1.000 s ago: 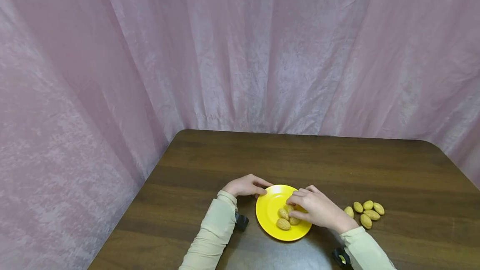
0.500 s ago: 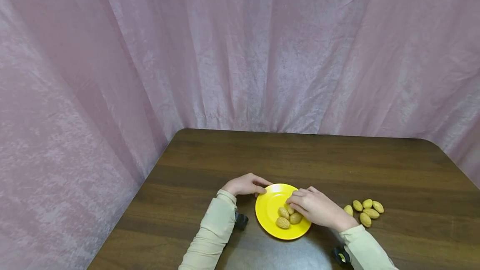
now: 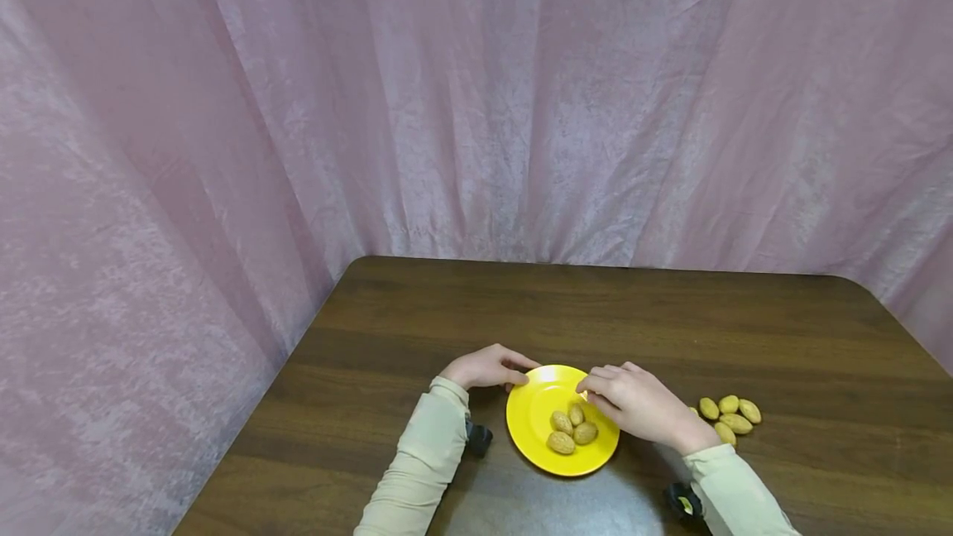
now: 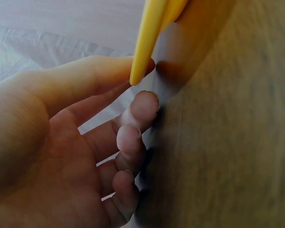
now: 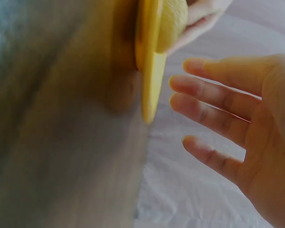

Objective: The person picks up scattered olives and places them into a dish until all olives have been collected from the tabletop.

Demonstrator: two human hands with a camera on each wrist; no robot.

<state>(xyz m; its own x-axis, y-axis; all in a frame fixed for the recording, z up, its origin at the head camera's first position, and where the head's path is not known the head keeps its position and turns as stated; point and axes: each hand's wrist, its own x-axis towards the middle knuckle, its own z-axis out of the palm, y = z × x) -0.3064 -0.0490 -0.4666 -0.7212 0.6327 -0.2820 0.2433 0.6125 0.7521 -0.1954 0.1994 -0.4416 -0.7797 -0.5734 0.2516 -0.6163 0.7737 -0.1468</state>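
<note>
A round yellow plate lies on the table, with several yellowish-brown, oval, nut-like pieces grouped near its middle. At the plate's far left rim, my left hand pinches the edge. In the left wrist view its thumb is at the rim, while the other fingers curl close to the tabletop. My right hand hovers over the plate's right rim. Seen from the right wrist, its fingers are extended and spread, holding nothing, apart from the plate and a nut-like piece on it.
More of the same oval pieces lie in a loose cluster on the brown wooden table, right of my right hand. The right wrist partly covers that cluster. A pink curtain hangs behind the table.
My right hand has moved up and to the right, off the pieces on the plate; a piece it had been touching now lies uncovered there. My left hand stays at the rim.
</note>
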